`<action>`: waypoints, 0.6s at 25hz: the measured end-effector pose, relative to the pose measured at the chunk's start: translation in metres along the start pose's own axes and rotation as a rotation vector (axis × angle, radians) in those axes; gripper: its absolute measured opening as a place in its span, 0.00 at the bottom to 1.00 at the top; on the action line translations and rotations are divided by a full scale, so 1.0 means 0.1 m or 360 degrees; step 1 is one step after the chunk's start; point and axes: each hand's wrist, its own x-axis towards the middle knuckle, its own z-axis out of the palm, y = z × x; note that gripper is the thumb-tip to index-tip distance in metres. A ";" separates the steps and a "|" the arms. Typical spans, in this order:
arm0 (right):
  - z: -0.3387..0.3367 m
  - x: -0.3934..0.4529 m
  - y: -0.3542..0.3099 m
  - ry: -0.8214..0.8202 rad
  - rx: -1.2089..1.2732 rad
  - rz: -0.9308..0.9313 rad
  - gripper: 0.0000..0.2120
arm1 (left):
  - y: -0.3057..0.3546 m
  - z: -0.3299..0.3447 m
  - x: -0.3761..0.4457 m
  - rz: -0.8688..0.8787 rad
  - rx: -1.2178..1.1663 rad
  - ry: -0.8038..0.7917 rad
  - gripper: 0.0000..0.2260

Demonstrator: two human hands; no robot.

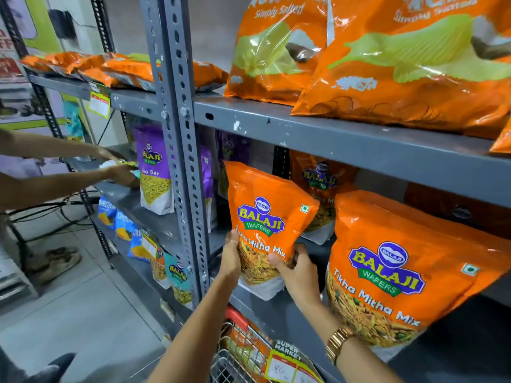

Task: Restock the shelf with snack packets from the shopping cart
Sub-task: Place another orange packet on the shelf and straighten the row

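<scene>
An orange Balaji Tikha Mitha Mix packet (pixel 265 214) stands upright on the grey middle shelf (pixel 279 308), just right of the perforated upright post. My left hand (pixel 231 257) grips its lower left edge and my right hand (pixel 297 269) grips its lower right corner. A second identical orange packet (pixel 398 269) leans at the shelf front to the right, and another (pixel 320 189) stands behind them. The wire shopping cart (pixel 240 355) with a red rim sits below my arms and holds more orange packets.
Large orange Simply Salted bags (pixel 401 59) fill the top shelf. A purple sev packet (pixel 154 172) stands left of the post, where another person's hands (pixel 121 172) work. Blue and teal packets (pixel 143 244) line the lower shelf. Cables and sandals lie on the floor at left.
</scene>
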 end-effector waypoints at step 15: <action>-0.37 -0.84 0.03 0.1018 -0.0089 -0.0532 0.07 | 0.11 0.18 -0.78 0.0706 0.0925 0.0402 0.10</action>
